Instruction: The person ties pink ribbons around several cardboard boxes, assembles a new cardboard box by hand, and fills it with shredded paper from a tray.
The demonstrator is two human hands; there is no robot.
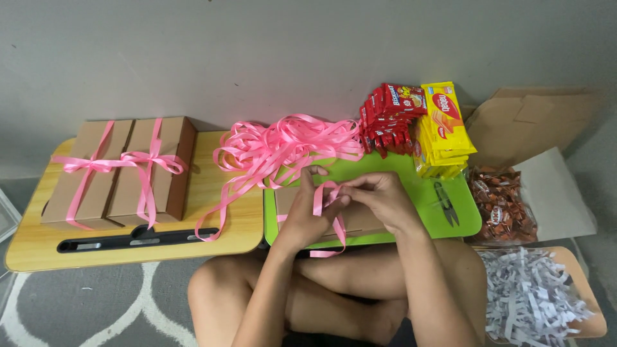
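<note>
I am pinching the pink satin ribbon (pixel 319 204) with both left hand (pixel 307 215) and right hand (pixel 379 199), over the flat brown cardboard box (pixel 360 222) at the green lap table's (pixel 463 222) front edge | ribbon looking light, limp, slippery; holding near its crossing | right-hand wooden tray (pixel 594 321) holding white shredded paper (pixel 530 295).

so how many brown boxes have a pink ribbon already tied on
2: two brown boxes stand side by side on the wooden tray at left. Another box under the hands may be partly hidden.
</note>
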